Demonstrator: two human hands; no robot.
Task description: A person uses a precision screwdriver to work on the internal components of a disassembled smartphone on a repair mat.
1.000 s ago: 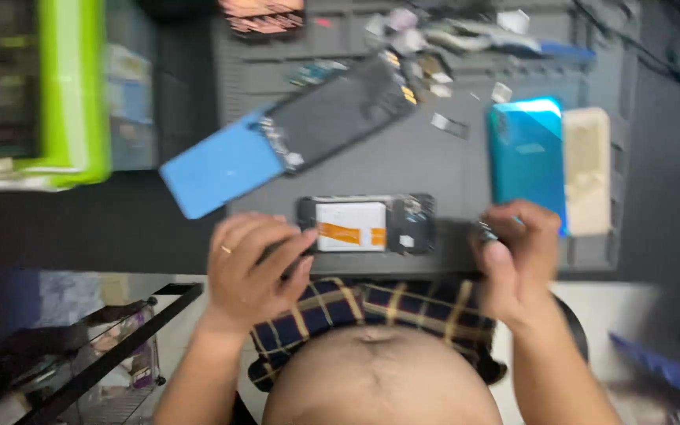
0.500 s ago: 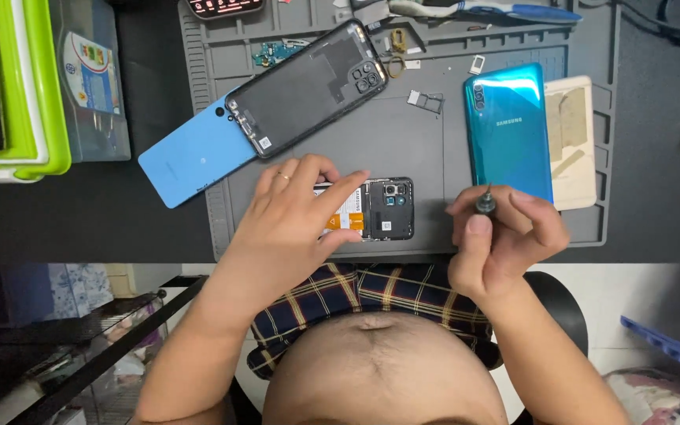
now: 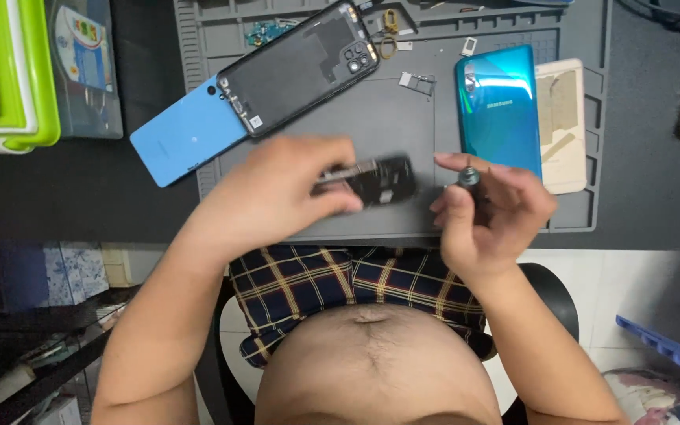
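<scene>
Both hands busy over the grey mat (image 3: pixel 403 118).
Left hand (image 3: pixel 277 193) pinches a dark phone part (image 3: pixel 383 179); right hand (image 3: pixel 493 212) is closed around a small screwdriver (image 3: pixel 468 177).

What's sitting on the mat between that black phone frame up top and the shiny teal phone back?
In the head view, a small metal SIM tray lies on the grey mat between the black phone frame and the teal phone back; the rest is bare mat.

Left hand (image 3: pixel 277 197) and right hand (image 3: pixel 485 212), fingers curled, both gripping.

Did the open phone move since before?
Yes. The left hand has lifted the open phone off the grey mat, toward the person.
</scene>
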